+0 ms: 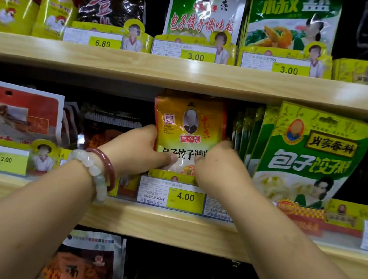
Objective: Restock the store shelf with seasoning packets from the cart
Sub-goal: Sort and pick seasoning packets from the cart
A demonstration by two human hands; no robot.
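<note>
An orange-yellow seasoning packet [190, 125] stands upright on the middle wooden shelf [165, 223], above the 4.00 price tag [185, 197]. My left hand [138, 149], with two bracelets on its wrist, grips the packet's left edge, thumb across the front. From the other side my right hand [217, 164] holds the right edge, its thumb on the front face. The fingers of both hands are hidden behind the packet. No cart is in view.
Green packets [305, 158] stand in a row right of the held packet. Red-and-white packets [14, 110] sit to its left. The upper shelf [188, 72] carries yellow cans [37, 7] and green packets [206, 7]. Another packet [85, 266] shows on the lower shelf.
</note>
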